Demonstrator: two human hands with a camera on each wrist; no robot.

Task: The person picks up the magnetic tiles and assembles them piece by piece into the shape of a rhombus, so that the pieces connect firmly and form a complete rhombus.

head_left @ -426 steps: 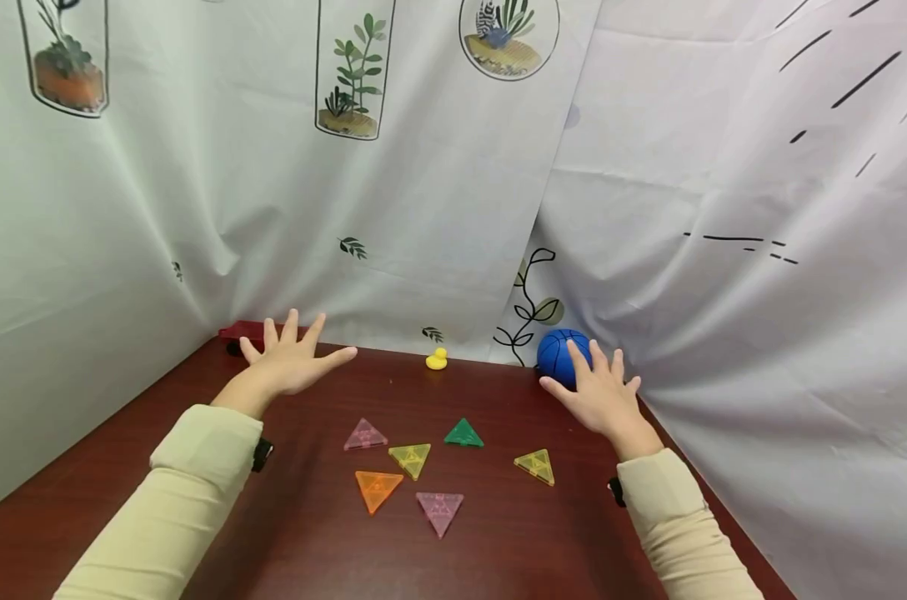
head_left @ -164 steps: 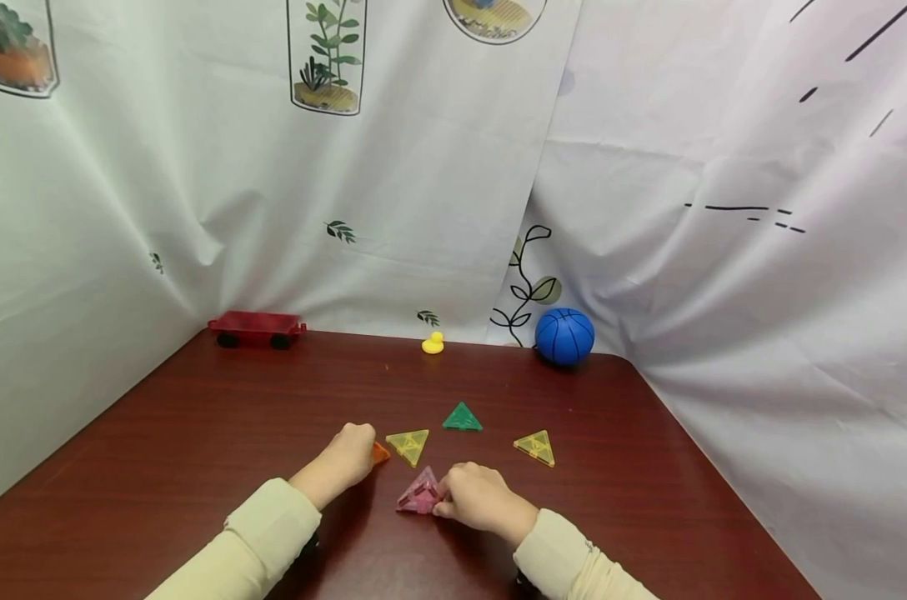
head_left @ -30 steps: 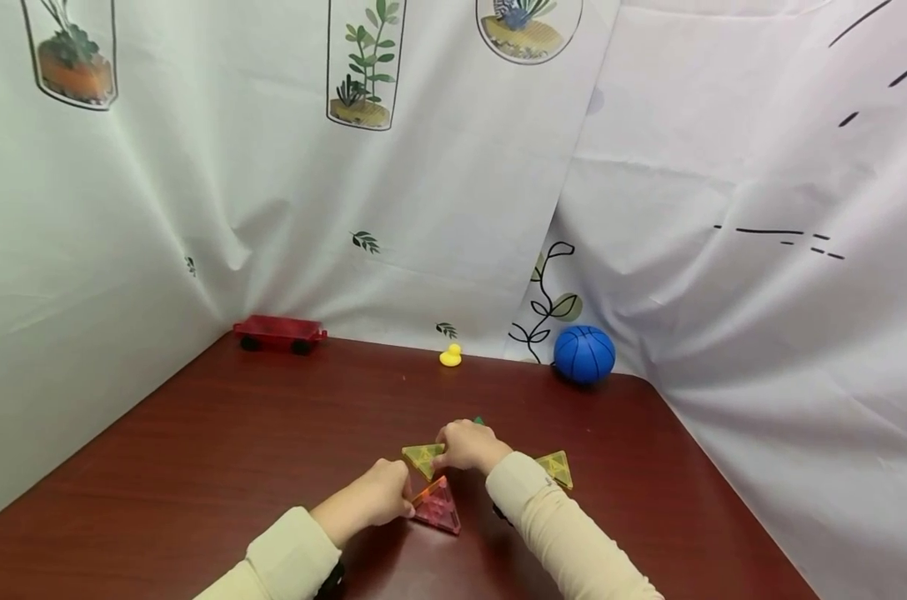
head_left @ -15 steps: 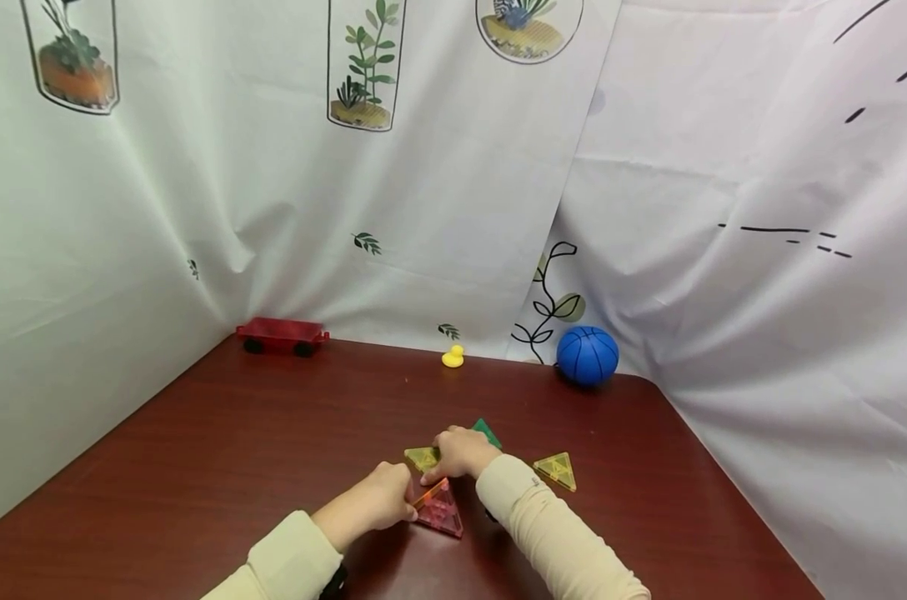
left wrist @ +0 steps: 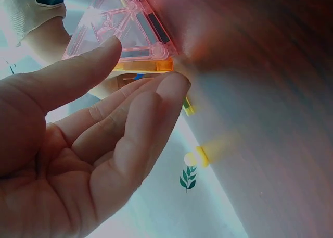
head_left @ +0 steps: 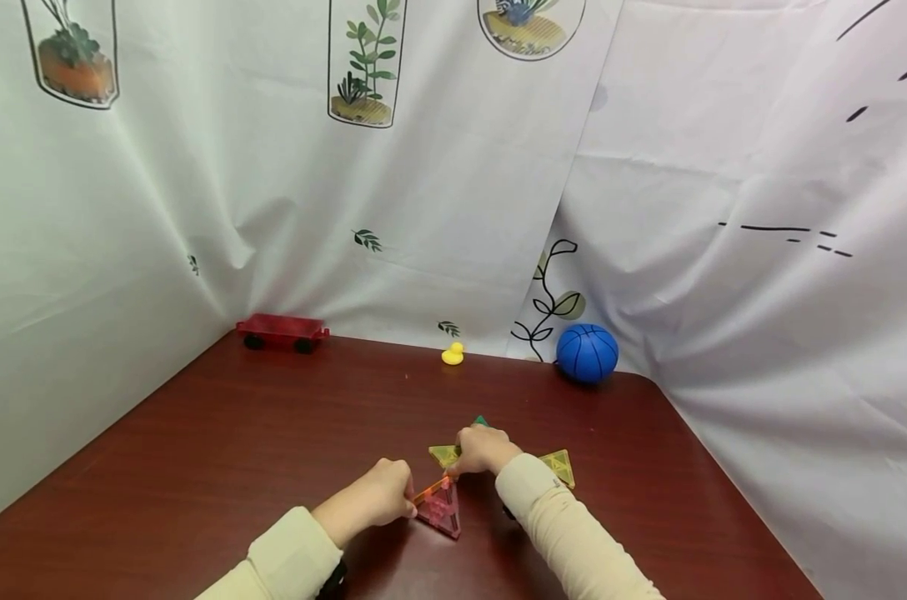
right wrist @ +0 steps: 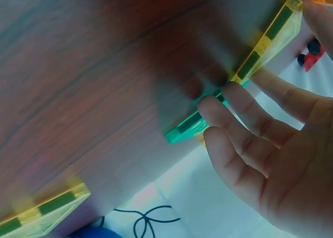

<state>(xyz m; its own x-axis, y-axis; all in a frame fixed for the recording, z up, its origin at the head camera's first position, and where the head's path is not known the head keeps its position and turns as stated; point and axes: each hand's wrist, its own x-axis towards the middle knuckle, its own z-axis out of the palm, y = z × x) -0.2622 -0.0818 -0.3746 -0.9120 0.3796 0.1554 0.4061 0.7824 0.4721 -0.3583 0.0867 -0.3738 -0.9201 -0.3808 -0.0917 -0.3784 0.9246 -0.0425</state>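
My left hand (head_left: pixel 378 493) pinches a small joined shape of triangular magnetic tiles, standing tilted at the middle front of the table. A pink magnetic tile (head_left: pixel 442 512) faces right, and an orange magnetic tile (head_left: pixel 428 490) forms its upper left edge. In the left wrist view, the thumb lies against pink plastic (left wrist: pixel 112 22). My right hand (head_left: pixel 485 450) holds a yellow magnetic tile (head_left: pixel 443 454) just behind that shape, the thumb close to the orange edge. A green magnetic tile (right wrist: pixel 184 128) lies by the right fingers, mostly hidden in the head view.
Another yellow magnetic tile (head_left: pixel 562 465) lies right of my right wrist. Along the back edge of the dark red table (head_left: pixel 311 408) stand a red toy wagon (head_left: pixel 283 331), a yellow rubber duck (head_left: pixel 453 354) and a blue ball (head_left: pixel 587 353). Printed curtains (head_left: pixel 453 208) hang behind.
My right hand has shifted right over the last half second, and the yellow tile has moved right with it. The left hand keeps its grip in nearly the same place.
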